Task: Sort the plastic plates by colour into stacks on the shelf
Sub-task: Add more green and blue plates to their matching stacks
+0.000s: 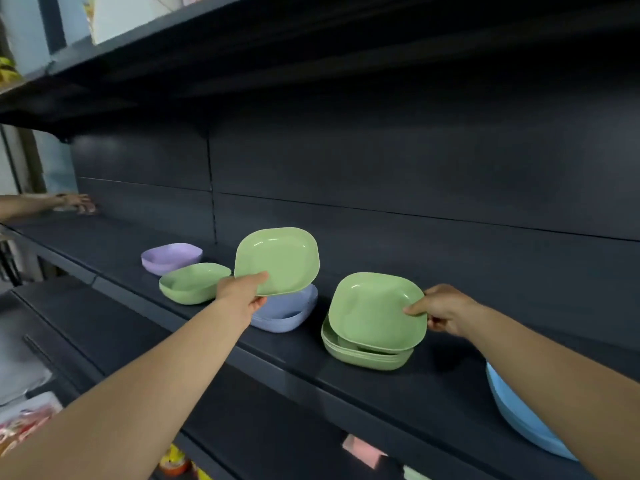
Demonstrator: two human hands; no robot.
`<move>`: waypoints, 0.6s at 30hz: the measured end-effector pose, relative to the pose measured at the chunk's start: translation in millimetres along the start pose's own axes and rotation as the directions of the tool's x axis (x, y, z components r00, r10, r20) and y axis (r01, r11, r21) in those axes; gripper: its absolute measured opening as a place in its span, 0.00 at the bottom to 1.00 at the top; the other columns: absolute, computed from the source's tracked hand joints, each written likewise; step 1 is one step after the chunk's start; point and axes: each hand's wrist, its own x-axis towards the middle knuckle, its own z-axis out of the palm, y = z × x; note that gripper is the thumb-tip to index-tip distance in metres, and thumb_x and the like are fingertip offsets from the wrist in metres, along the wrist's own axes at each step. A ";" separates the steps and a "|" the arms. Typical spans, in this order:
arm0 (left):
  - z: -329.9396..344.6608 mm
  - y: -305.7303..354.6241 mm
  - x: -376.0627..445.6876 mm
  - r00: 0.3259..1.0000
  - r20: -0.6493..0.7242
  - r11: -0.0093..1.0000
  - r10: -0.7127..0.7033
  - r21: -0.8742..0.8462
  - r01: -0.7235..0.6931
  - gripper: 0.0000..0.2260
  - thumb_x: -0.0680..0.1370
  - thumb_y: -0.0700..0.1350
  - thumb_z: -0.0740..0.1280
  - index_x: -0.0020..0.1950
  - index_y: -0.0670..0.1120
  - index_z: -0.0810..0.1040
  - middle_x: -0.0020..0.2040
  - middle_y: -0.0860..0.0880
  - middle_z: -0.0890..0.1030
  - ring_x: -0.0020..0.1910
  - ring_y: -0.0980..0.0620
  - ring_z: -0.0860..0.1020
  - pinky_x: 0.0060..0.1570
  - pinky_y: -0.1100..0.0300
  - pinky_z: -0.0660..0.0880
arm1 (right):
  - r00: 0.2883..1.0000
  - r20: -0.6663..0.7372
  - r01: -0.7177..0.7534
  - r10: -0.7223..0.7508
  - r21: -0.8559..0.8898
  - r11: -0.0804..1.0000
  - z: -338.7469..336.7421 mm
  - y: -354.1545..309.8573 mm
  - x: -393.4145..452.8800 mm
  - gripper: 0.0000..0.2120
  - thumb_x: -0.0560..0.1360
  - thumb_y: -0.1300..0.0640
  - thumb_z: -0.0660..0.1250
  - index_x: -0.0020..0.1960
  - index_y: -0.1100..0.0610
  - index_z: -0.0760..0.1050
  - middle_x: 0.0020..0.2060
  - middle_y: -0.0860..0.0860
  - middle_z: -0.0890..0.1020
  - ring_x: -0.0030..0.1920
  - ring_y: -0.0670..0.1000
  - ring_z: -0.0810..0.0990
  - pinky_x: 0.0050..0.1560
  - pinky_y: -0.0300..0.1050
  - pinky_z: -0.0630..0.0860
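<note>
Two held green plates (277, 259), four plate stacks (363, 355), two hands (240, 292).

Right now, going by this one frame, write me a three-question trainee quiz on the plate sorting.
1. True or false: the left hand holds a purple plate.
2. What lies directly under the green plate pinched by the right hand? A) green stack B) lilac bowl C) bare shelf
3. Fill in: the left hand's raised green plate hangs over a ___ stack.

Key: 1 false, it is green; 2 A; 3 blue-violet.
</note>
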 end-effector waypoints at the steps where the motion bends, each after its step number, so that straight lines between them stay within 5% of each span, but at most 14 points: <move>1: 2.8 -0.5 8.9 1.000 0.007 1.000 -0.006 0.008 0.006 0.13 0.74 0.36 0.70 0.55 0.41 0.71 0.52 0.43 0.76 0.37 0.52 0.74 0.31 0.62 0.71 | 1.000 0.001 -0.014 0.014 -0.028 1.000 5.2 1.2 5.3 0.09 0.72 0.68 0.70 0.51 0.64 0.76 0.32 0.54 0.76 0.28 0.48 0.71 0.21 0.35 0.68; 11: 22.7 -6.4 66.1 0.988 0.150 0.991 -0.030 0.132 0.010 0.12 0.74 0.36 0.71 0.54 0.38 0.73 0.47 0.42 0.78 0.37 0.50 0.75 0.33 0.60 0.73 | 0.996 -0.067 0.042 -0.065 -0.305 0.951 25.1 0.7 6.0 0.19 0.67 0.58 0.76 0.55 0.59 0.73 0.39 0.50 0.75 0.35 0.48 0.71 0.28 0.39 0.64; 18: 10.5 17.3 105.3 0.961 0.275 0.982 0.012 0.176 -0.063 0.06 0.74 0.36 0.71 0.46 0.40 0.75 0.45 0.42 0.79 0.37 0.48 0.78 0.33 0.59 0.75 | 0.983 -0.130 0.049 -0.126 -0.480 0.876 59.1 -58.2 -0.4 0.33 0.65 0.41 0.76 0.64 0.51 0.69 0.60 0.51 0.70 0.59 0.51 0.73 0.55 0.41 0.70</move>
